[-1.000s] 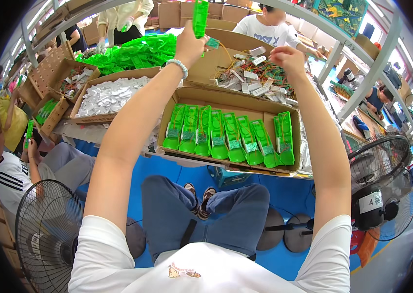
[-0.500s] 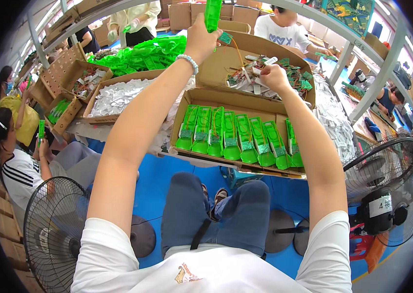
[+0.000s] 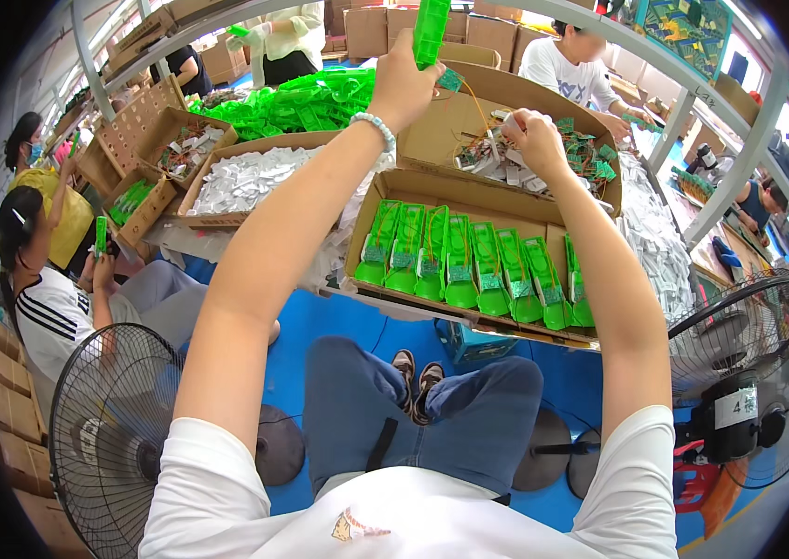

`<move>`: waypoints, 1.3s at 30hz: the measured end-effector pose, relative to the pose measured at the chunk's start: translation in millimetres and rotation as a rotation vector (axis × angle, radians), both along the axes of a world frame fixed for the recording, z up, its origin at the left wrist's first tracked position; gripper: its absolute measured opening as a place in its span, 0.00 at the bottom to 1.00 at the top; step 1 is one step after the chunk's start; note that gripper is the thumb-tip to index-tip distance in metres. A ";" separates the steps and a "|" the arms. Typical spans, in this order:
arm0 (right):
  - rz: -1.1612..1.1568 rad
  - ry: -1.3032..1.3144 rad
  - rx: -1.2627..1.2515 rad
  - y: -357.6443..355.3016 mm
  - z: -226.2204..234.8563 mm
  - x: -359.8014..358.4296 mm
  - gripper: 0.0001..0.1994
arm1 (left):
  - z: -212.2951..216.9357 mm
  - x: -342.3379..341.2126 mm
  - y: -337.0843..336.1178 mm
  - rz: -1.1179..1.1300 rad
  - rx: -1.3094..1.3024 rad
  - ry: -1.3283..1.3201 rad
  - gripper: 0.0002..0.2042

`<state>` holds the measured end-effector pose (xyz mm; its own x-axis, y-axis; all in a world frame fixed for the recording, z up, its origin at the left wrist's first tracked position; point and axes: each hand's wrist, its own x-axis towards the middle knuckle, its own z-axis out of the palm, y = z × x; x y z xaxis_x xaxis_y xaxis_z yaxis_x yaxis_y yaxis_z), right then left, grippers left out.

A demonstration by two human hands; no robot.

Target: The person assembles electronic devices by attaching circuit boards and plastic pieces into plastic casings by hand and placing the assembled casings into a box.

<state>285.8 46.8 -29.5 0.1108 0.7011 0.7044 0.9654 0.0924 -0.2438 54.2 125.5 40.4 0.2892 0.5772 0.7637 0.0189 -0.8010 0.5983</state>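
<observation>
Left grip (image 3: 404,91) wrapped round green casing (image 3: 430,35), nearly upright, by rear carton (image 3: 432,133). Right grip (image 3: 536,142) narrow over wired parts (image 3: 486,160); cannot tell if holding any. Right forearm (image 3: 604,247) obstructs view of front carton's (image 3: 497,211) right end. White pieces (image 3: 250,182) leftward.

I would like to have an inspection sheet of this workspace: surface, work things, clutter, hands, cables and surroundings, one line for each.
Surface: worktable, mostly covered by cartons and loose parts.
Work things: raised green housing, small circuit board beside it; row of wired housings in a shallow carton.
Clutter: mixed pile of white parts, boards and wires; loose white pieces at right; green heap at far left.
Hands: left hand grips the raised green housing; right hand is at the mixed pile, its hold unclear.
Cables: thin orange wire runs from the small circuit board toward the mixed pile.
Surroundings: left fan, right fan, blue floor, other people nearby.
</observation>
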 end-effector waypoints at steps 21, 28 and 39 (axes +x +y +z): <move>0.686 0.842 -0.091 -10.2 38.5 -31.0 0.27 | 15.8 20.7 -16.0 0.003 0.195 -0.063 0.13; 0.547 0.677 -0.347 -19.4 25.8 -47.2 0.18 | 28.4 14.8 -25.0 -0.081 0.141 -0.206 0.13; 0.258 0.311 -0.206 -48.6 14.5 -16.2 0.20 | 16.4 -20.5 -61.9 -0.068 -0.007 -0.355 0.15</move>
